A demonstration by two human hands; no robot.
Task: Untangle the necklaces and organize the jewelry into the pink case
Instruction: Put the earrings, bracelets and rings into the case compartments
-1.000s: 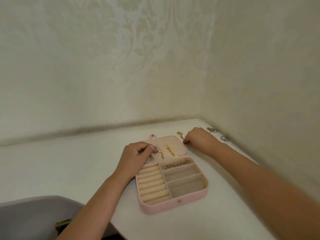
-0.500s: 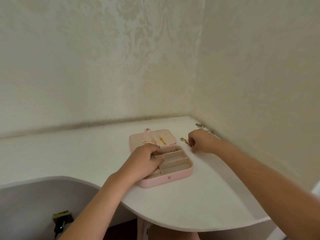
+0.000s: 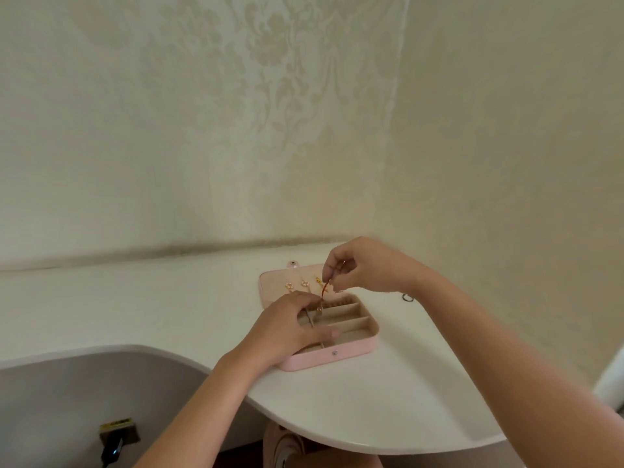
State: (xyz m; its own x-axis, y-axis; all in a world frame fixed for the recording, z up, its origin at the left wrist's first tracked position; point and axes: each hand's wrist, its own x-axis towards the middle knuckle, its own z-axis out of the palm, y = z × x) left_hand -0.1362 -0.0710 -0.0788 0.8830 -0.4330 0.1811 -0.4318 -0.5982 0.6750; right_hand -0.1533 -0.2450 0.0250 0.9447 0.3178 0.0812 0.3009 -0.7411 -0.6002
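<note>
The pink case (image 3: 332, 355) lies open on the white table, its beige compartments facing up. Gold pendants (image 3: 305, 284) hang in a row inside its lid (image 3: 271, 282). My right hand (image 3: 364, 265) hovers above the lid and pinches a thin red-gold necklace (image 3: 325, 288) that hangs down toward the tray. My left hand (image 3: 290, 329) rests over the left half of the tray with fingers curled around a thin chain (image 3: 310, 319); the ring rolls beneath it are hidden.
A small silver ring (image 3: 408, 297) lies on the table to the right of the case, near the wall. The table's curved front edge (image 3: 337, 437) runs close below the case. Walls meet in a corner behind.
My right hand rose from the table right of the case and came left over the lid, lifting the red-gold necklace. My left hand stays on the tray. The camera view shifted.
</note>
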